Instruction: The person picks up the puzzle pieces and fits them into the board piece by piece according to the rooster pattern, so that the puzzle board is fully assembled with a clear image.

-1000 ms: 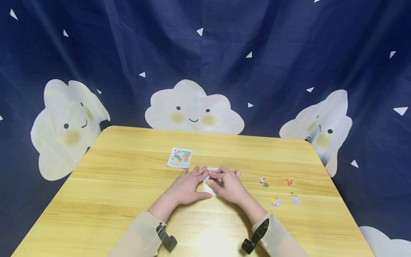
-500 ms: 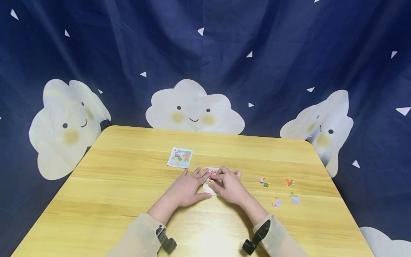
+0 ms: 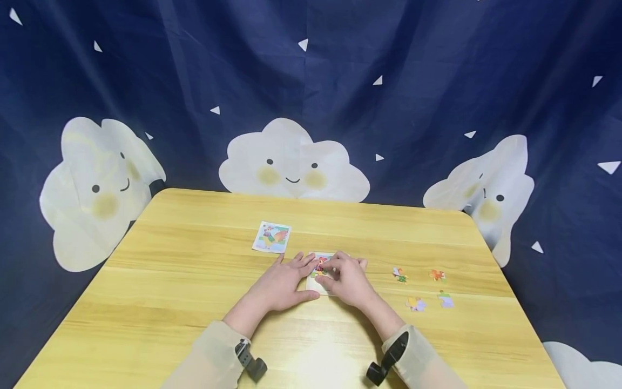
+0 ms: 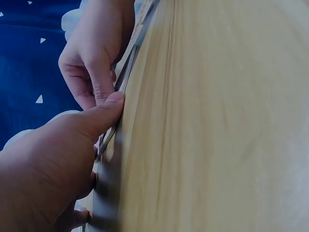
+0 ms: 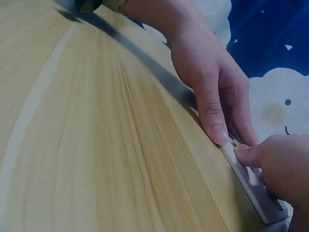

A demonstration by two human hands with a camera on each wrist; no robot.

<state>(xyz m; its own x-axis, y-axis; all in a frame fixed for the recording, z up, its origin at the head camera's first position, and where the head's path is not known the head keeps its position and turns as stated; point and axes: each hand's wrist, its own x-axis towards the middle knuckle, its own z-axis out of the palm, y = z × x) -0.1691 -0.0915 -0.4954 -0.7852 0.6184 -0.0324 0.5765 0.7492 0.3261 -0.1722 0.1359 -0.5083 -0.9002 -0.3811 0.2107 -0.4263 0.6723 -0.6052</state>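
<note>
A small white-framed puzzle board (image 3: 313, 287) lies in the middle of the table, with colourful pieces filling its upper part. My left hand (image 3: 283, 283) rests along its left side with fingers extended, thumb at the near corner. From the right, my right hand (image 3: 351, 281) bends over the board and pinches a puzzle piece between thumb and index finger, low over the surface; the fingers mostly hide that piece. Seen edge-on in the right wrist view, the board (image 5: 256, 193) has the left thumb (image 5: 219, 134) at its edge and the right thumb (image 5: 246, 155) on top.
Several loose puzzle pieces (image 3: 416, 304) lie to the right, including an orange-red one (image 3: 437, 275) and a green-and-lilac one (image 3: 445, 299). A square picture card (image 3: 272, 237) of a colourful bird sits beyond the left hand. A dark blue curtain (image 3: 408, 108) hangs behind the wooden table (image 3: 170, 302).
Both hands keep nearly the same place over the board. The right fingers shift very slightly, and a little more of the red printed area shows beside them.
</note>
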